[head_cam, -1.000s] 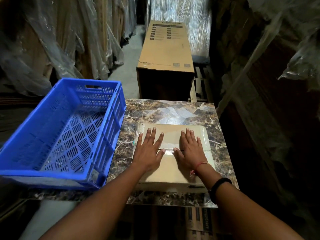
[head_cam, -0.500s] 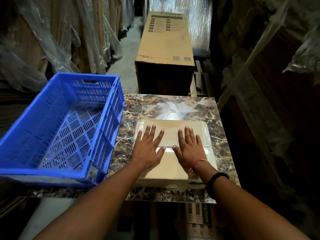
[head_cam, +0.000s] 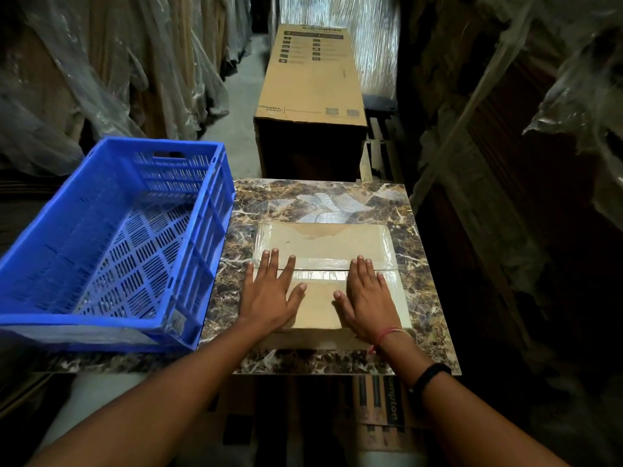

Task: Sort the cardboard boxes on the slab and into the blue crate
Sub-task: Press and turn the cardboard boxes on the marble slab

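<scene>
Well beyond the left hand (head_cam: pixel 269 294) and right hand (head_cam: pixel 369 298) lies a long brown printed cardboard carton (head_cam: pixel 310 79). The blue slotted plastic crate (head_cam: pixel 94 326) sits just left of the left hand. Under both hands, a brown veined marble slab (head_cam: pixel 320 197) bears the flat tan film-wrapped cardboard box (head_cam: pixel 323 241). Both palms rest flat on its top, fingers straight and spread.

A flat, film-wrapped cardboard box (head_cam: pixel 323 242) is seen on the marble worktop (head_cam: pixel 337 197); the left grip (head_cam: pixel 269 294) and right grip (head_cam: pixel 369 298) are laid flat on it, fingers spread; the blue crate (head_cam: pixel 94 323) is set just beside the box, at its left.
</scene>
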